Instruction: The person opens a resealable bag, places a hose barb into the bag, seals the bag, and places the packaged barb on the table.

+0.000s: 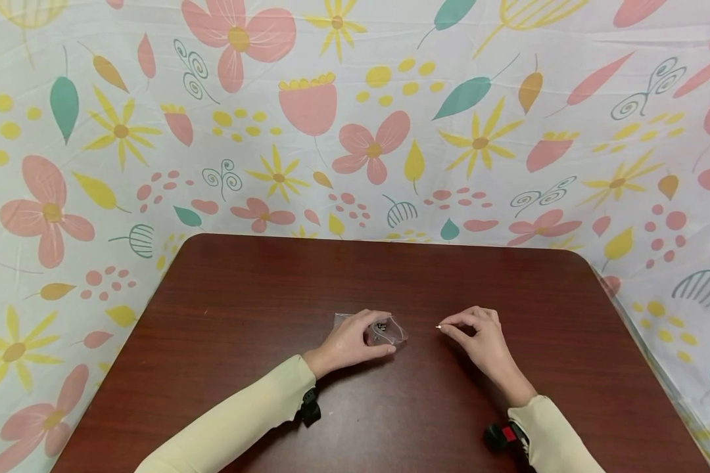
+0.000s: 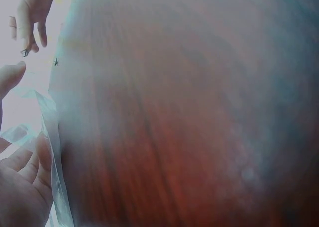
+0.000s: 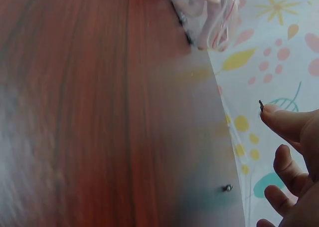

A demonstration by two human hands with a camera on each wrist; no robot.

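My left hand [image 1: 352, 338] holds a clear plastic bag [image 1: 398, 330], thumb and fingers curved around it; small dark metal pieces [image 1: 381, 326] show inside. To the right of the bag, my right hand [image 1: 480, 338] pinches a tiny shiny piece [image 1: 439, 326] between thumb and fingertip. In the right wrist view that piece [image 3: 260, 105] looks dark and thin, like a small screw, at the fingertips of my right hand [image 3: 299, 152]. The left wrist view has the bag [image 2: 57, 172] against my left hand [image 2: 25, 187], with my right hand [image 2: 36, 10] beyond.
Another small dark metal piece [image 3: 228, 188] appears near the table's edge in the right wrist view. The dark red-brown wooden table [image 1: 272, 276] stands against a cloth [image 1: 307, 157] printed with flowers and leaves.
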